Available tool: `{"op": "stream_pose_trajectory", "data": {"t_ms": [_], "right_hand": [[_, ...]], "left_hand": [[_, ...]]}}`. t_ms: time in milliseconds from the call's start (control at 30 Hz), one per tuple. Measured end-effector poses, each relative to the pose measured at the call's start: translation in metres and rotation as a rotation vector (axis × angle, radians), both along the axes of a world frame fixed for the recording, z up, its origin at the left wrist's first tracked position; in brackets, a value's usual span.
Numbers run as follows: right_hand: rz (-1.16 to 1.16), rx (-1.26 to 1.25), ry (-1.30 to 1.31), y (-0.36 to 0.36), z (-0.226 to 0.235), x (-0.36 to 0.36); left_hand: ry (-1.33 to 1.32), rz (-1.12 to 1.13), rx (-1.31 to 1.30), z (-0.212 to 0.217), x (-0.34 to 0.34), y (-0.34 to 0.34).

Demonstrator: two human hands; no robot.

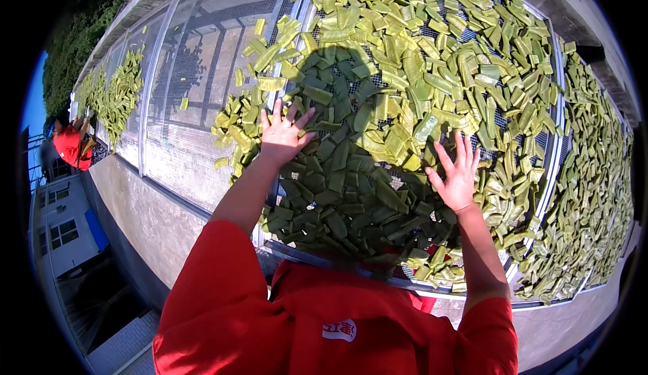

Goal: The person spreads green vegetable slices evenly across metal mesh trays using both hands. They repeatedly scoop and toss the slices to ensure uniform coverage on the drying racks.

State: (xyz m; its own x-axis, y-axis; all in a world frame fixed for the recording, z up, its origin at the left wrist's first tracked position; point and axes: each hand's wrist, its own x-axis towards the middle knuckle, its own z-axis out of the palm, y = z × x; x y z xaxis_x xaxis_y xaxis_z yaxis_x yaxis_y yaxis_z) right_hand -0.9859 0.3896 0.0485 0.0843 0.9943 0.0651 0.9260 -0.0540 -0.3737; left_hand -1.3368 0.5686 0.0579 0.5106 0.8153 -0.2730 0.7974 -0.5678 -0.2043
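Observation:
Green cut vegetable pieces [405, 71] lie spread over a wire mesh drying tray [555, 139]. My left hand [282, 132] rests flat on the pieces near the tray's left side, fingers apart. My right hand [455, 176] lies flat on the pieces toward the right, fingers spread as well. Neither hand holds anything. My shadow darkens the pieces between and below the hands. Red sleeves cover my upper arms.
A mostly bare mesh tray [196, 78] lies to the left, another covered with green pieces [594, 186] to the right. The trays rest on a concrete wall [145, 220]. A person in red [71, 145] stands far left beside further trays [118, 98].

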Motion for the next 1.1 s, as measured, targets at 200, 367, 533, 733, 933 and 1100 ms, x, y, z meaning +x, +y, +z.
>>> {"op": "stream_pose_trajectory", "data": {"t_ms": [200, 367, 533, 733, 933, 1100], "right_hand": [[0.542, 0.014, 0.223, 0.08, -0.01, -0.125], [0.58, 0.044, -0.013, 0.216, -0.028, -0.187], [0.159, -0.021, -0.357, 0.326, -0.048, -0.092], [-0.386, -0.269, -0.465, 0.324, -0.038, 0.01], [-0.437, -0.34, -0.32, 0.297, -0.035, -0.029], [0.045, -0.386, -0.341, 0.2, -0.035, -0.066]], "left_hand": [[0.097, 0.597, 0.203, -0.023, -0.117, 0.043], [-0.125, 0.737, 0.172, -0.04, -0.146, 0.034], [-0.309, 0.613, 0.257, -0.057, -0.154, 0.039], [-0.265, 0.575, 0.261, -0.066, -0.166, 0.039], [-0.253, 0.558, 0.231, -0.07, -0.169, 0.044], [-0.206, 0.632, -0.009, -0.064, -0.179, 0.055]]}}
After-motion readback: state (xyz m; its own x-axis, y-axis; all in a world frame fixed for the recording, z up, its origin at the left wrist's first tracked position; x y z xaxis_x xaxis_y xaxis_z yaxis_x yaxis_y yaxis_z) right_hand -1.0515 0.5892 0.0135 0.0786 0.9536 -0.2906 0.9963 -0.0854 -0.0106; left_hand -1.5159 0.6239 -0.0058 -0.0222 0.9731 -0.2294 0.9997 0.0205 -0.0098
